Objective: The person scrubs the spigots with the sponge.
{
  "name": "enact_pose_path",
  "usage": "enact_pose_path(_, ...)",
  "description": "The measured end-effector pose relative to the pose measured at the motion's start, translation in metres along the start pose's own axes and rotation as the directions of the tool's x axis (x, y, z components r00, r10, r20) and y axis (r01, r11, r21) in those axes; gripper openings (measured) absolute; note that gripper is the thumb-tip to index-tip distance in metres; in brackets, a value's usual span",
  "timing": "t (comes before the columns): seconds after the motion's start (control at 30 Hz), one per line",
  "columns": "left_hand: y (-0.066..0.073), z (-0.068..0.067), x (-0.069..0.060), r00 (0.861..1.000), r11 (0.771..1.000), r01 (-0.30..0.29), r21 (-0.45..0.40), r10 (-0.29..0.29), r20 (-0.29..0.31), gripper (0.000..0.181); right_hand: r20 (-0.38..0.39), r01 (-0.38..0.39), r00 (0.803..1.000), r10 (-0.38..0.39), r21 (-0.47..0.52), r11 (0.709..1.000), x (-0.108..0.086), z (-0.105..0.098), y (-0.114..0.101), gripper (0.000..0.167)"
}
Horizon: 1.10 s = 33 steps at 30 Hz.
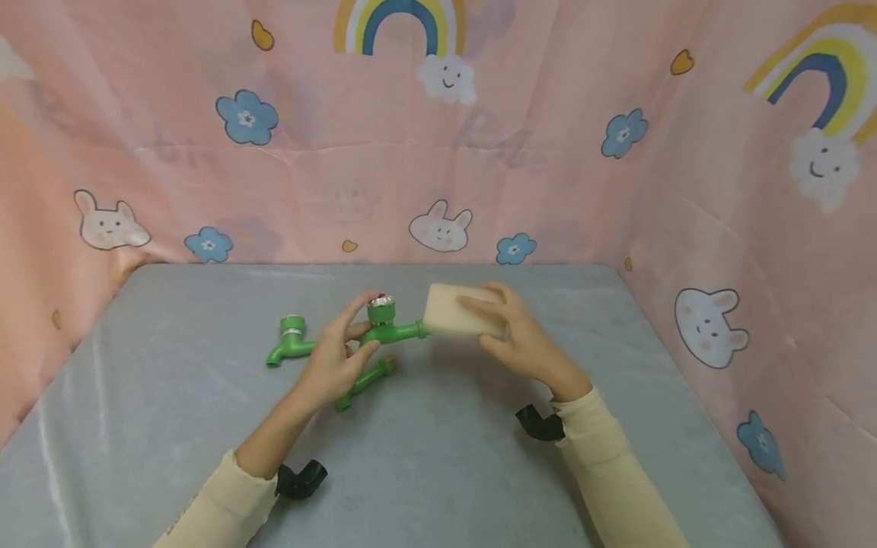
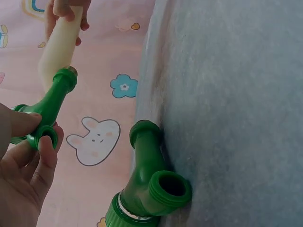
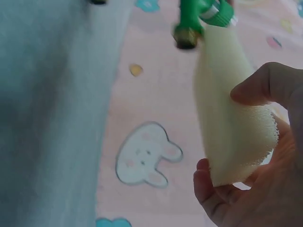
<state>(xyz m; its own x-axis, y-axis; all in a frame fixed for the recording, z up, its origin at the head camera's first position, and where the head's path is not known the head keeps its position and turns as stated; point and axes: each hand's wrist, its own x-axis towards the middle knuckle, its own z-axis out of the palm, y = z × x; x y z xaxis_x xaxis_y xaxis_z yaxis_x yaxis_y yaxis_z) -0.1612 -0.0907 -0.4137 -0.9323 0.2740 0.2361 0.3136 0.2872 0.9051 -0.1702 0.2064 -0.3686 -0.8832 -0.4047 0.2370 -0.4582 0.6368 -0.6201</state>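
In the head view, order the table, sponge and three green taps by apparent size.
1. Table
2. Sponge
3. Held tap, left tap and near tap: not ranked among themselves, since the left hand hides parts of them.

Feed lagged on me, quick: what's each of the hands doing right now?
Left hand: closed, holding a green tap.
Right hand: closed, holding the sponge.
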Motion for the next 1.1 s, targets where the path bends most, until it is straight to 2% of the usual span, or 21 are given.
enact_pose_path(0.13,0.0,0.0,-0.002,1.0,0.998,-0.019,0.067,0.018,0.011,0.076,0.028,0.041,0.999,-0.042,0.021,0.999,0.0,0.001,-0.006,0.061)
enact_pose_path(0.23,0.001,-0.001,-0.002,1.0,0.997,-0.021,0.08,0.02,0.015,0.076,0.089,0.076,0.993,-0.079,0.037,0.996,0.003,0.009,-0.009,0.061)
enact_pose_path(0.3,0.0,-0.001,-0.002,1.0,0.996,-0.021,0.088,0.02,0.016,0.075,0.124,0.05,0.991,-0.054,0.037,0.998,0.003,0.011,-0.008,0.061)
enact_pose_path(0.37,-0.001,-0.002,-0.002,1.0,0.995,-0.015,0.096,0.014,0.02,0.075,0.125,0.007,0.992,-0.01,0.02,1.0,0.003,0.008,-0.003,0.061)
enact_pose_path(0.47,-0.004,-0.001,-0.001,0.999,0.995,-0.012,0.096,0.009,0.033,0.075,0.096,-0.051,0.994,0.051,-0.004,0.999,0.001,0.0,0.003,0.061)
enact_pose_path(0.53,-0.004,-0.001,-0.001,0.999,0.997,-0.004,0.083,0.001,0.044,0.076,0.054,-0.049,0.997,0.049,0.003,0.999,0.0,-0.004,0.003,0.063)
enact_pose_path(0.6,-0.004,-0.001,0.0,0.998,0.998,0.003,0.06,-0.007,0.056,0.077,-0.004,0.001,1.0,-0.001,0.021,1.0,0.0,-0.002,-0.002,0.065)
enact_pose_path(0.67,-0.004,0.001,0.0,0.997,0.999,0.009,0.037,-0.012,0.073,0.077,-0.052,0.1,0.994,-0.098,0.025,0.995,0.001,0.006,-0.009,0.066)
enact_pose_path(0.77,-0.003,0.002,0.0,0.994,1.0,0.016,-0.012,-0.015,0.109,0.077,-0.079,0.25,0.964,-0.254,-0.064,0.966,0.003,0.022,-0.018,0.065)
enact_pose_path(0.83,-0.001,0.002,-0.001,0.992,0.999,0.024,-0.046,-0.018,0.126,0.076,-0.077,0.299,0.948,-0.31,-0.13,0.945,0.004,0.031,-0.019,0.065)
enact_pose_path(0.87,-0.001,0.002,-0.001,0.991,0.997,0.028,-0.065,-0.02,0.132,0.075,-0.078,0.298,0.947,-0.313,-0.165,0.94,0.005,0.034,-0.018,0.065)
enact_pose_path(0.93,0.001,0.001,-0.001,0.99,0.995,0.037,-0.098,-0.023,0.139,0.074,-0.077,0.257,0.959,-0.274,-0.182,0.949,0.006,0.035,-0.012,0.067)
enact_pose_path(1.03,0.001,-0.001,-0.001,0.99,0.995,0.044,-0.087,-0.032,0.137,0.072,-0.076,0.162,0.981,-0.178,-0.185,0.969,0.007,0.03,0.0,0.067)
enact_pose_path(1.1,0.001,-0.001,-0.001,0.99,0.996,0.053,-0.066,-0.044,0.133,0.072,-0.088,0.123,0.987,-0.137,-0.154,0.98,0.007,0.025,0.005,0.065)
